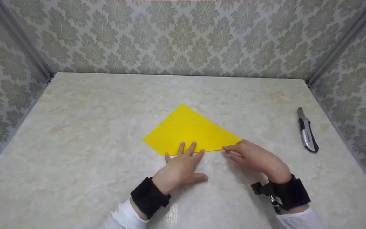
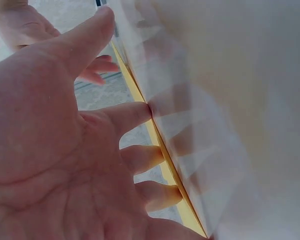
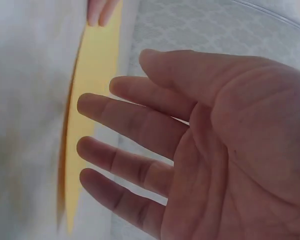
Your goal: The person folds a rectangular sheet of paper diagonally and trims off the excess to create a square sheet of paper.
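Observation:
A folded sheet of yellow paper point(image 1: 183, 127) lies on the table, one corner pointing to the back and its long folded edge to the front. My left hand point(image 1: 183, 167) rests with spread fingertips on the left part of that edge, thumb held away from the paper. At the paper's right end is my right hand point(image 1: 254, 156), fingertips right at the edge. In the right wrist view, the right hand's fingers point(image 3: 140, 125) are nearly straight beside the yellow paper point(image 3: 90, 70). From the left wrist, only a thin strip of the yellow paper point(image 2: 176, 175) shows under the fingertips.
A utility knife point(image 1: 308, 133) with its blade out lies on the right side of the pale marbled table point(image 1: 75, 111). Patterned wall panels point(image 1: 183, 38) enclose the table at the back and both sides. Black straps point(image 1: 149, 196) are on both wrists.

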Demonstrator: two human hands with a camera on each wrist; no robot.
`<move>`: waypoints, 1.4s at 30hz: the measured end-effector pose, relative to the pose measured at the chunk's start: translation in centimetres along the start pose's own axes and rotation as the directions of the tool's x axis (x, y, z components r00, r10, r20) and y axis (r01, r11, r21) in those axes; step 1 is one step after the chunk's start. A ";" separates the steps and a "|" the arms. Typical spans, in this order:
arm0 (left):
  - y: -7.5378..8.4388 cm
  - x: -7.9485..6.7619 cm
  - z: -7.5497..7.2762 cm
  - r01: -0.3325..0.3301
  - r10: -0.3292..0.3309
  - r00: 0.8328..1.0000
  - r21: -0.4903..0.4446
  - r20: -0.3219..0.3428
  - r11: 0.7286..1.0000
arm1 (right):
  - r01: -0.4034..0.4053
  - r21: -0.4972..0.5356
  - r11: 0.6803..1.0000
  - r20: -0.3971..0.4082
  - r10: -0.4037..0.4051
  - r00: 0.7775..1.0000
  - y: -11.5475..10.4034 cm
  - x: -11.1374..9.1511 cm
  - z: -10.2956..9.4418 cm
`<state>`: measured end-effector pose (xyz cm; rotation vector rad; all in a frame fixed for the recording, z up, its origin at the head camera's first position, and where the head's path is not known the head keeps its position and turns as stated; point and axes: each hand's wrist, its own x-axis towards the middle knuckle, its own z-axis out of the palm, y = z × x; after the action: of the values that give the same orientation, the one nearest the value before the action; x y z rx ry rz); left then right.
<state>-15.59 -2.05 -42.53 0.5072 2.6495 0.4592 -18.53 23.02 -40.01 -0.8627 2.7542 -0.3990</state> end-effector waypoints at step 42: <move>-0.2 0.1 -0.7 0.060 -0.060 0.998 -0.004 0.020 0.998 | -0.326 0.017 0.945 0.123 0.322 0.939 2.9 -0.8 -1.3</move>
<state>-16.00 -2.32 -42.03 0.4274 2.6362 0.4393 -19.79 25.98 -39.63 -0.3953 2.7003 -0.3223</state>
